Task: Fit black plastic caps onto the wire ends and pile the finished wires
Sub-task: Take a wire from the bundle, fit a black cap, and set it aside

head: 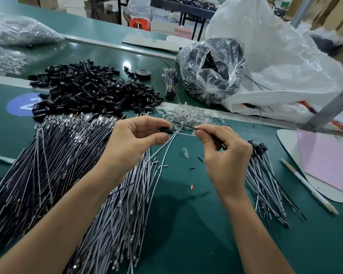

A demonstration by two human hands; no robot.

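Left hand [139, 139] pinches a small black plastic cap [166, 130] between thumb and forefinger. At its 3 o'clock, right hand [224, 155] pinches a thin dark wire end [186, 125]. A skewed approach could buckle the wire or miss the bore. The capped-wire pile [265, 175] lies at 4 o'clock.

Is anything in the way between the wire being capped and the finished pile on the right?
Nothing visible does. The finished pile lies just beyond the right hand; only a small clear bulb lies between.
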